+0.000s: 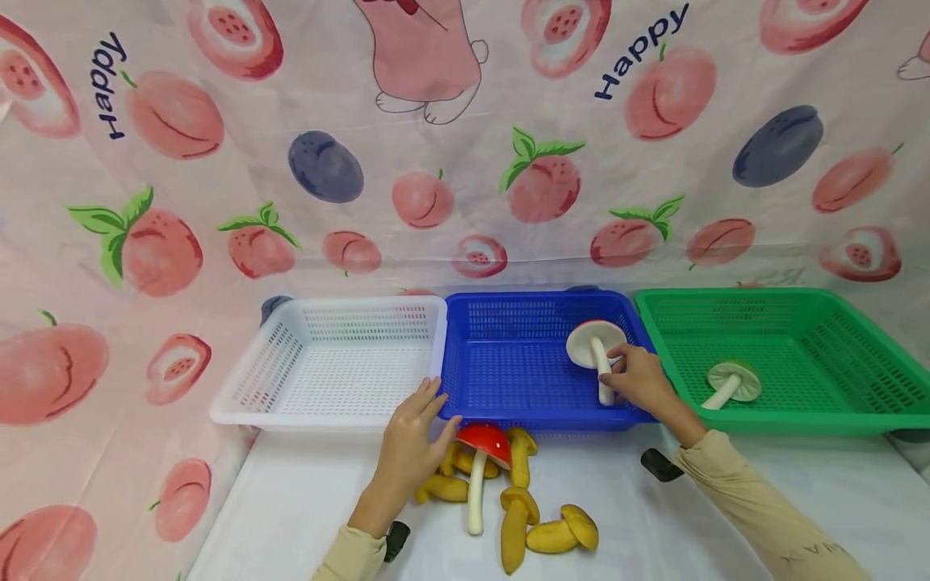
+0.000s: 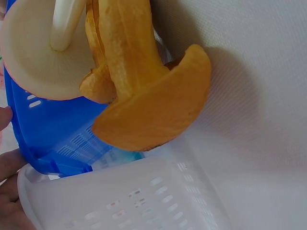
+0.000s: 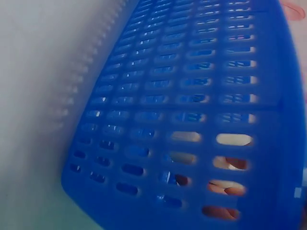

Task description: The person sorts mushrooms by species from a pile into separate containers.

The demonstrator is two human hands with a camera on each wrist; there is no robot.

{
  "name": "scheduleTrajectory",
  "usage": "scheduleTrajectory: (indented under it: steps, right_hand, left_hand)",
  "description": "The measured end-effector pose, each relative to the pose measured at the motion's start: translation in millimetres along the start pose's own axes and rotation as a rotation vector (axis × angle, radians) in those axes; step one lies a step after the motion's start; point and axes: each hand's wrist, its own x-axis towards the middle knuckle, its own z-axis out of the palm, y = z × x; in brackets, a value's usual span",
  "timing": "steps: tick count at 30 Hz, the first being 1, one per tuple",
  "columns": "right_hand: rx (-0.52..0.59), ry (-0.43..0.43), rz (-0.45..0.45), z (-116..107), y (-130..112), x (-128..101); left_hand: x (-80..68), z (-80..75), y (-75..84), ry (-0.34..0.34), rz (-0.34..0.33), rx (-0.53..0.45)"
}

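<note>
My right hand (image 1: 613,373) reaches into the blue basket (image 1: 508,387) and grips the white stem of a red-capped mushroom (image 1: 592,340) that lies there with its pale underside up. My left hand (image 1: 439,407) is open with fingers spread, by the front rims of the white basket (image 1: 247,403) and the blue one. It is just left of another red-capped mushroom (image 1: 485,442) lying on the table. In the left wrist view that mushroom's pale underside (image 2: 33,57) and a yellow mushroom (image 2: 153,105) lie against the blue basket (image 2: 53,139). The right wrist view is a blurred blue basket wall (image 3: 192,96).
Several yellow mushrooms (image 1: 519,516) lie on the white table (image 1: 291,500) in front of the baskets. A green basket (image 1: 857,347) on the right holds a green-capped mushroom (image 1: 734,381). A peach-patterned cloth (image 1: 465,161) hangs behind and to the left.
</note>
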Motion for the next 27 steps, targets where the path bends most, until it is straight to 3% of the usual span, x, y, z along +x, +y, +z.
scheduleTrajectory:
  steps: [5,14,27]
  right_hand:
    - [0.004,-0.053,0.061,7.2,3.5,8.1]
    - [-0.090,-0.191,0.150,10.9,7.6,12.2]
    - [-0.107,-0.155,0.027,2.6,0.8,1.7]
  left_hand:
    - [0.2,-0.7,1.5,-0.002,0.000,0.003]
    - [-0.6,-1.0,2.4,-0.017,-0.015,0.002]
    - [-2.8,-0.1,0.2,-0.006,0.010,0.001]
